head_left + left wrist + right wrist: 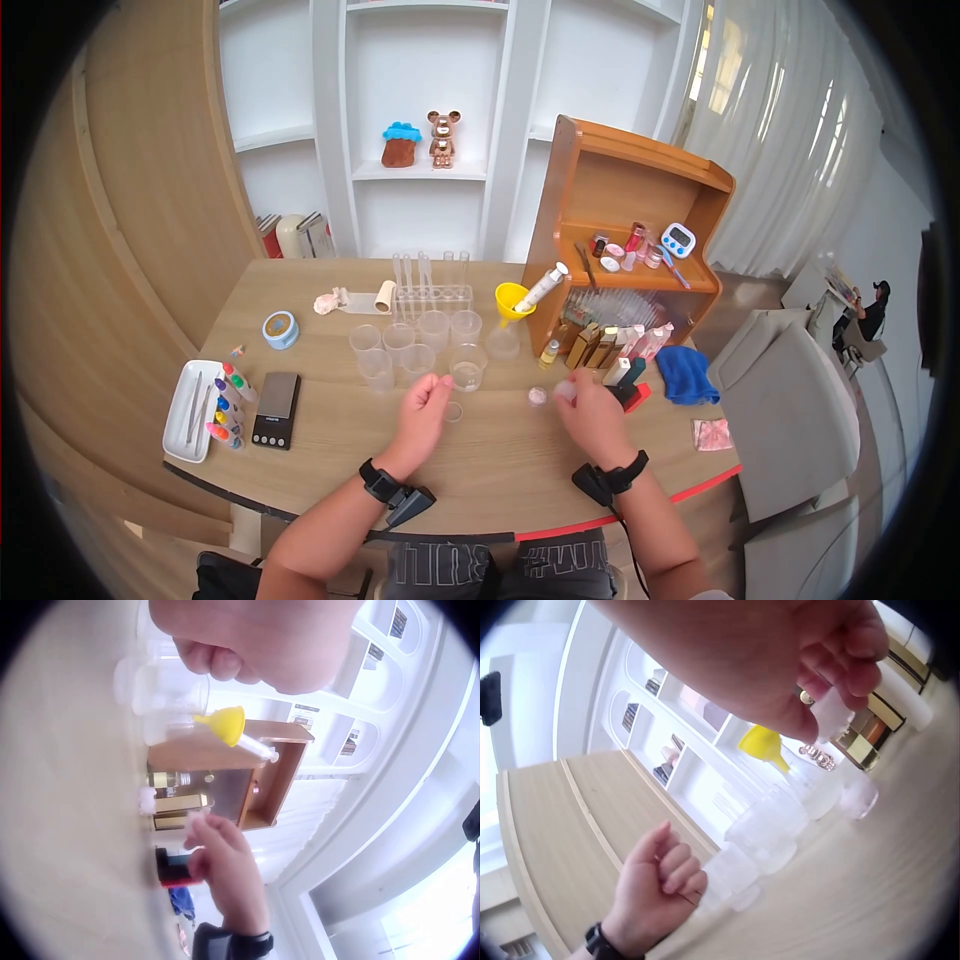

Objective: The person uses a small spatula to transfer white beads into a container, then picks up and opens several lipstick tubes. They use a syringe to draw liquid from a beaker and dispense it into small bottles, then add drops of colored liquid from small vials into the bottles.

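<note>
A person seated at a wood-toned table (500, 480) holds both hands above its surface, a black camera strapped to each wrist. The right hand (597, 420) pinches a small, pale translucent piece (832, 714) between thumb and fingers, its exact shape blurred in the right wrist view. The left hand (424, 406) is clenched, fingers curled toward the palm, with nothing visible in its grasp. A small clear round piece (453, 412) lies on the tabletop just beside it, while a small pinkish jar (538, 397) stands near the right hand, on its left side.

Clear plastic cups (419, 361) cluster beyond the left hand, in front of a rack of test tubes (432, 298). A yellow funnel (512, 303), with a white bottle (543, 288) leaning in it, rises beside an orange-brown wooden cabinet (556, 190). Gold boxes (590, 348) stand beyond the right hand, and a blue cloth (687, 376) lies crumpled to its right. At the table's left side, a black digital scale (276, 410) sits near color-capped tubes (229, 405) and a white tray (180, 440) holding slender metal tools (196, 415)
</note>
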Tool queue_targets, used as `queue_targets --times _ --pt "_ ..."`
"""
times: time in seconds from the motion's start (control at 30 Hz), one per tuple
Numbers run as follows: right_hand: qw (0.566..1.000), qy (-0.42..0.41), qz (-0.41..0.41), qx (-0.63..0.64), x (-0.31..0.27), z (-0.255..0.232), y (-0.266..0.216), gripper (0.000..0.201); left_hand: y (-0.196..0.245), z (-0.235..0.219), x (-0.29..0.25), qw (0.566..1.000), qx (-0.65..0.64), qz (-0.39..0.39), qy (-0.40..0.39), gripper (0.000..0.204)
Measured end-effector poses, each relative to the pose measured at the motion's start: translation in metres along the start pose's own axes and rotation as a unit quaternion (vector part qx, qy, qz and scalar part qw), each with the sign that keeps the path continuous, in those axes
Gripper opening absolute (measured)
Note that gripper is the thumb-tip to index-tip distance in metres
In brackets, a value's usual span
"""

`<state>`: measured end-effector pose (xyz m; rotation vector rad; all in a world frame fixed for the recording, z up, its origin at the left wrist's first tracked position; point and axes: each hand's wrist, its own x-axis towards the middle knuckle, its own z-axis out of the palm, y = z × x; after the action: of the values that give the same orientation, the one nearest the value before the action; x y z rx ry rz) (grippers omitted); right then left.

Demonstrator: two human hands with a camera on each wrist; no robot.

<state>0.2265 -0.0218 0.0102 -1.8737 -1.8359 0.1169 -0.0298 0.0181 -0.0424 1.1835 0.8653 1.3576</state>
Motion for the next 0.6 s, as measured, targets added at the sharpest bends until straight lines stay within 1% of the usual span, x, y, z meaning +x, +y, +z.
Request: queue_targets --times 0.03,0.13,0.23,0.33,0.43,0.53,0.6 --pt "0.999 -0.018 -0.008 -0.043 -0.001 0.004 0.004 0.033 0.001 0.000 0.001 1.000 0.005 0.027 0.012 0.042" --pt "0.995 -0.048 -0.001 -0.091 0.000 0.014 0.009 0.031 0.012 -0.002 0.003 0.997 0.036 0.039 0.049 0.043" --pt "0.994 -0.034 -0.020 -0.097 -0.001 0.019 0.011 0.030 0.011 -0.007 0.006 0.996 0.023 0.048 0.070 0.041" --pt "0.993 -0.031 -0.040 -0.111 -0.004 0.017 -0.001 0.027 0.012 -0.007 0.006 0.995 0.014 0.049 0.081 0.039" --pt "0.993 -0.007 -0.099 -0.060 0.001 0.019 -0.016 0.025 0.008 -0.007 0.007 0.996 0.015 0.064 0.061 0.035" --pt "0.994 -0.026 -0.099 -0.049 0.010 0.030 -0.010 0.025 0.014 -0.004 0.004 1.000 0.024 -0.006 0.016 0.029" --pt "0.993 -0.049 -0.097 -0.047 0.016 0.036 -0.007 0.028 0.005 -0.008 0.007 0.995 -0.036 -0.054 -0.073 0.022"
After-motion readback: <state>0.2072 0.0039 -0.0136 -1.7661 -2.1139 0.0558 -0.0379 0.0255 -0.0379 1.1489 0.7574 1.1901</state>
